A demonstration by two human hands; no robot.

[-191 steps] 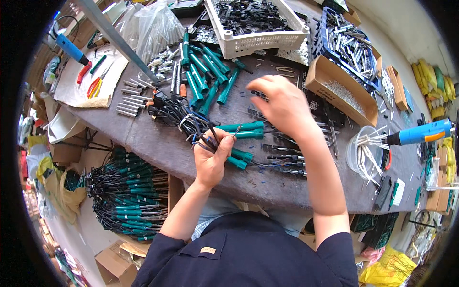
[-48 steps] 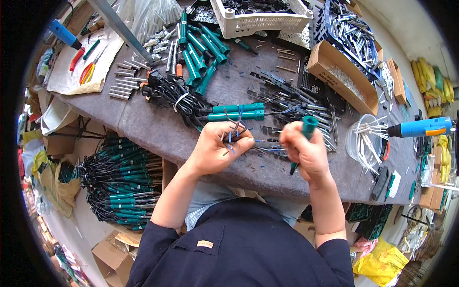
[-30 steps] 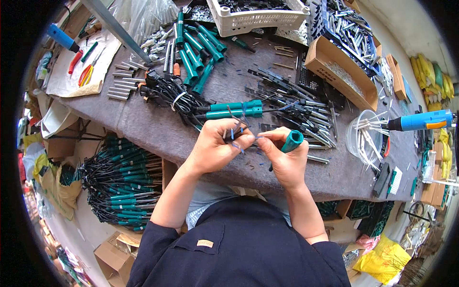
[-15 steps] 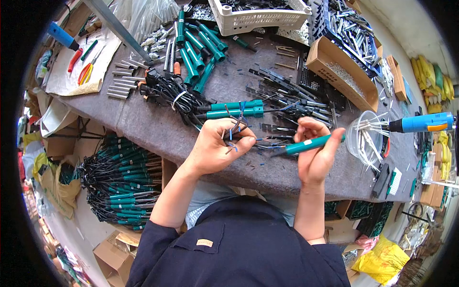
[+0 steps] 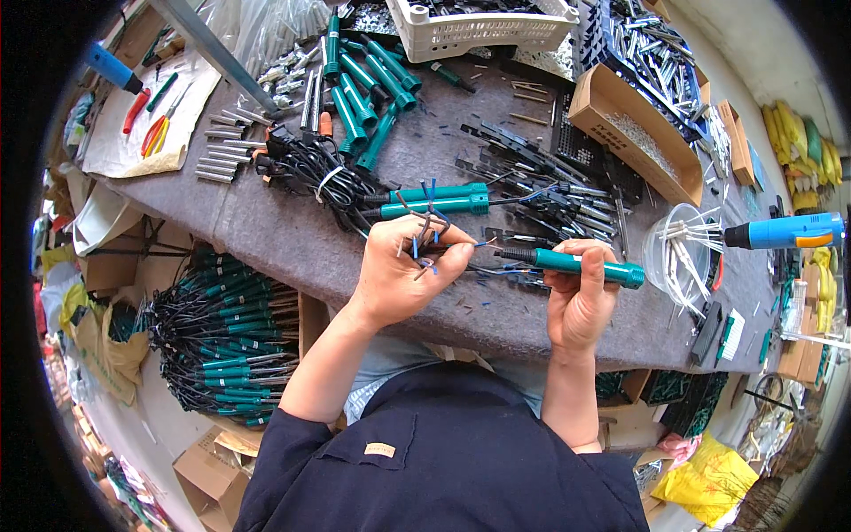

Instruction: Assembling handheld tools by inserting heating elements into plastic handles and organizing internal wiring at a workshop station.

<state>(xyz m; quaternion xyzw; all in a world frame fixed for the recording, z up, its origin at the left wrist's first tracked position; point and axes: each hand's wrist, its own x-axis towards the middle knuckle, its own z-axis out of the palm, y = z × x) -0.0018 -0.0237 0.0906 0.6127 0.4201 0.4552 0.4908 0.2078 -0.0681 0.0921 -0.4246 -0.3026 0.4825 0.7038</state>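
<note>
My left hand pinches a small bunch of thin wire ends with blue tips, sticking up from the fingers. My right hand grips a teal-handled soldering iron held level, its dark tip pointing left toward the wires. Thin wires run between the iron's tip and my left hand. Just beyond my hands, two more teal soldering irons lie on the grey table cover, joined to a bundle of black cords.
Several teal handles lie at the back beside metal tubes. A white crate, a cardboard box, dark metal parts, a clear tub and a blue tool stand around. Finished irons pile below left.
My right hand reached to the far side of the table, came back with a teal soldering iron, turned it from upright to level, and brought its tip to the wires in my left hand.
</note>
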